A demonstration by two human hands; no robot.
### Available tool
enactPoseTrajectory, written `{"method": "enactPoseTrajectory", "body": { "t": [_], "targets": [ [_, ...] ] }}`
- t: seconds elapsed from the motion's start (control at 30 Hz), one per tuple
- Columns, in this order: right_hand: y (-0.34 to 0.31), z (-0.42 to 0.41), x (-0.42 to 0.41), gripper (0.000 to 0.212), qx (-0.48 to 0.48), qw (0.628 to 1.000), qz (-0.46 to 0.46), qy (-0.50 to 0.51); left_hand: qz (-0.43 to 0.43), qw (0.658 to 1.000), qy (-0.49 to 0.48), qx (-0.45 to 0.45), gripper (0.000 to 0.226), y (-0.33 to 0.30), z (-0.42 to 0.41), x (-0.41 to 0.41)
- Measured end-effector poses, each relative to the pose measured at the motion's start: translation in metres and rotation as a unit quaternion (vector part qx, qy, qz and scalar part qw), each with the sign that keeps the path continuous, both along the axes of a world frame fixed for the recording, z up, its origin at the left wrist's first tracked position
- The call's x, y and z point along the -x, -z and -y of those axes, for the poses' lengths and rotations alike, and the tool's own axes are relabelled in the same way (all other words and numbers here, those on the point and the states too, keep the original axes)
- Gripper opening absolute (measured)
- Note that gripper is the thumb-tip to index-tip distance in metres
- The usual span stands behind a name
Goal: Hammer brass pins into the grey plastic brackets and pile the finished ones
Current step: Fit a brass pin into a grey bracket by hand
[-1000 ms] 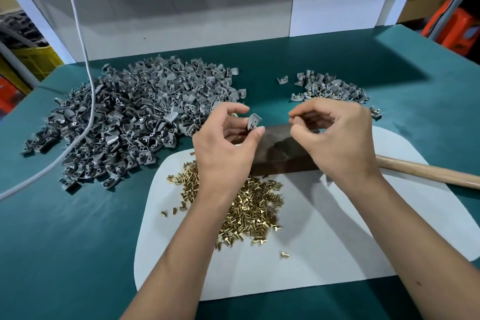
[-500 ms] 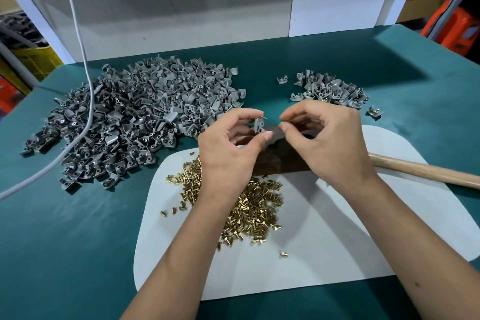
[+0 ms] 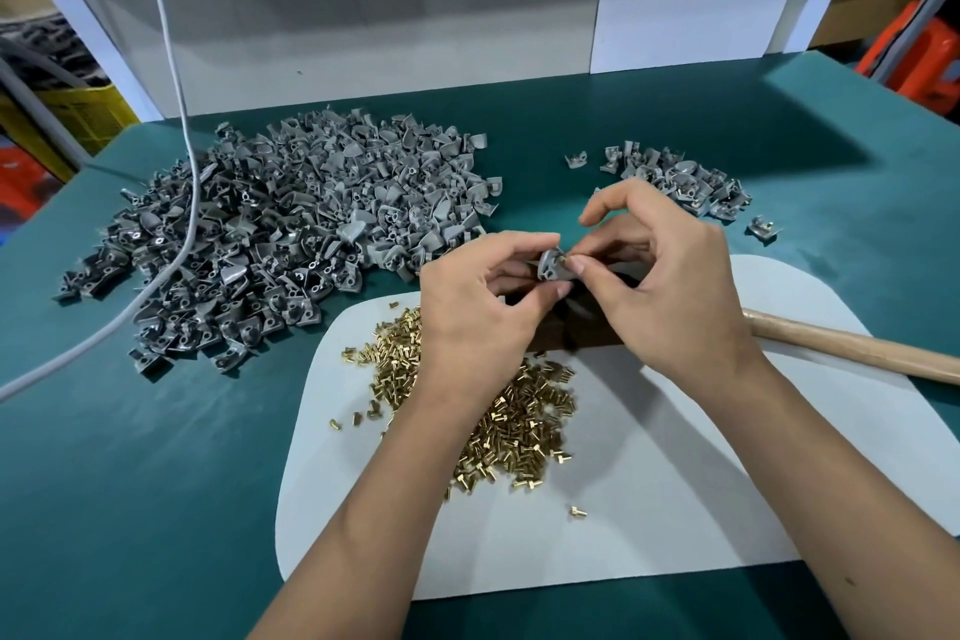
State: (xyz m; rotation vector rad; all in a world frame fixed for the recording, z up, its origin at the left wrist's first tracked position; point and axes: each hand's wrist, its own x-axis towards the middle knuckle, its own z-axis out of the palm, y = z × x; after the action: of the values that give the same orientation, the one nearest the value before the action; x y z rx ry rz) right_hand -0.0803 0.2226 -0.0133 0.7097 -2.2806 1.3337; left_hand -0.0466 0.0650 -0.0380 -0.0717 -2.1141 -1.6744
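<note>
- No legible text, label, brand, number or sign appears on any surface in the head view.

We've got open green counter (image 3: 130,509) front-left, and more bare cloth far right past the small bracket pile (image 3: 680,182). Left-rear is blocked by the big bracket heap (image 3: 291,234), with a grey cable (image 3: 176,120) draped down across it and trailing off the left edge. The white mat (image 3: 675,509) is bare on its near and right parts; the brass pin pile (image 3: 519,421) fills its left-centre under our left forearm. The wooden handle (image 3: 857,348) lies across the mat's right rear corner. Between the two bracket piles there's a clear lane of cloth back to the white wall panel (image 3: 363,42).
</note>
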Motion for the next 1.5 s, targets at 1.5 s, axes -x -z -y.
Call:
{"method": "enactPoseTrajectory", "body": {
  "t": [1.5],
  "targets": [
    [0.000,-0.004,0.003,0.004,-0.086,0.992,-0.078,-0.056,0.004,0.992,0.090,-0.088,0.033,-0.005,0.015,-0.001]
  ]
}}
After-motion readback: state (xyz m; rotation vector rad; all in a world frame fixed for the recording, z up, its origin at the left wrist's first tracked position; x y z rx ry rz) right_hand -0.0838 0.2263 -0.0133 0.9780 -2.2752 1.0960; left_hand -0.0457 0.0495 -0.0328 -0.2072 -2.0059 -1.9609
